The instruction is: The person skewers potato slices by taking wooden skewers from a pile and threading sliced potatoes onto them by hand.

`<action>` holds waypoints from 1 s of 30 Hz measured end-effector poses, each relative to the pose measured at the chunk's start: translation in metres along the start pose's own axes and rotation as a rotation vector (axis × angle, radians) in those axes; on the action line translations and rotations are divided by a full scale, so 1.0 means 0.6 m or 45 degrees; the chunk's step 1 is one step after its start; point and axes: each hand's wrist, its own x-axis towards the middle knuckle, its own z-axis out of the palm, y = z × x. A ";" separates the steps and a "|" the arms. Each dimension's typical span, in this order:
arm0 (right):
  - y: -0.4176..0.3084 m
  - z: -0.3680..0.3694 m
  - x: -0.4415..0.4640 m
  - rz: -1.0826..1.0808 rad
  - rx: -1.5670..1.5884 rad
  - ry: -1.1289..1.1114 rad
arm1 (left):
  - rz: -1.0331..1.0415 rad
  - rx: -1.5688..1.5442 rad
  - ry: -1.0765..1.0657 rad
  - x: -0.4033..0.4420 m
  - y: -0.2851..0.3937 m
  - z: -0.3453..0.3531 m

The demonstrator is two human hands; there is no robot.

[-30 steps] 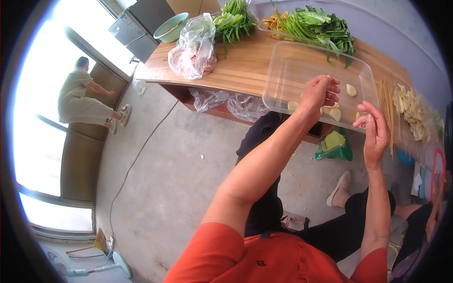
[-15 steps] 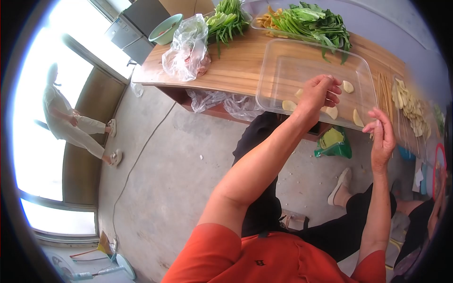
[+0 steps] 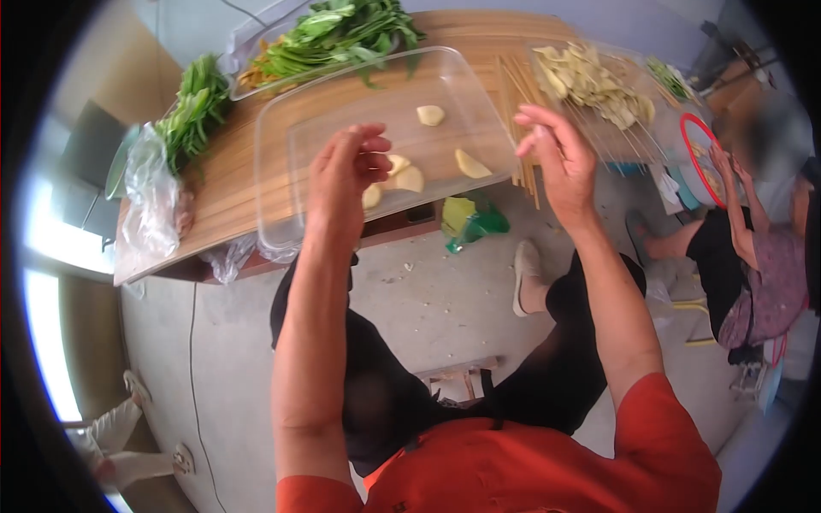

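My left hand (image 3: 349, 175) hovers over the front left part of a clear plastic tray (image 3: 278, 128). Its fingers are loosely curled with gaps between them, and no held thing shows. Just right of its fingertips, pale vegetable slices (image 3: 410, 179), possibly potato, lie in the tray. Two more lie apart, one slice (image 3: 430, 115) toward the back and a curved slice (image 3: 472, 164) at the right. My right hand (image 3: 560, 162) is raised beyond the tray's right edge, near thin wooden skewers (image 3: 516, 81). Its thumb and index finger are apart, with nothing visible between them.
Pale slices on skewers (image 3: 599, 85) are piled at the right. Leafy greens (image 3: 342, 34) stand behind the tray; a plastic bag (image 3: 154, 201) lies at the table's left end. A co-worker (image 3: 765, 265) sits at right by a red-rimmed basket (image 3: 687, 141). Another person's legs (image 3: 132, 462) show lower left.
The view has swung to the right, bringing the seated co-worker further into sight. My hands are further apart, the right one now beside the loose skewers. The tray's slices look unchanged.
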 end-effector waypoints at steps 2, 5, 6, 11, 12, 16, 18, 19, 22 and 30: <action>0.004 -0.011 0.001 -0.001 -0.090 -0.017 | 0.016 0.008 -0.039 -0.001 -0.005 0.004; 0.001 -0.025 0.008 -0.043 -0.175 -0.031 | 0.000 0.113 -0.037 -0.006 -0.003 0.017; 0.000 -0.028 0.009 -0.068 -0.193 -0.016 | 0.000 0.158 -0.025 -0.006 -0.004 0.022; -0.003 -0.052 0.010 -0.075 -0.175 0.079 | 0.099 0.377 -0.082 -0.013 -0.015 0.055; -0.006 -0.057 0.008 -0.006 -0.171 0.061 | 0.128 0.431 -0.098 -0.016 -0.017 0.062; -0.018 -0.065 -0.011 0.176 -0.359 -0.117 | 0.177 0.488 -0.147 -0.021 -0.026 0.084; -0.017 -0.063 -0.024 0.173 -0.396 -0.144 | 0.178 0.546 -0.139 -0.023 -0.027 0.094; -0.013 -0.064 -0.032 0.091 -0.540 -0.215 | 0.177 0.545 -0.142 -0.023 -0.026 0.096; -0.022 -0.067 -0.048 -0.005 -0.783 -0.313 | 0.175 0.606 -0.169 -0.025 -0.024 0.099; 0.017 -0.076 -0.079 0.306 -0.942 -0.508 | 0.254 0.678 -0.137 -0.028 -0.014 0.098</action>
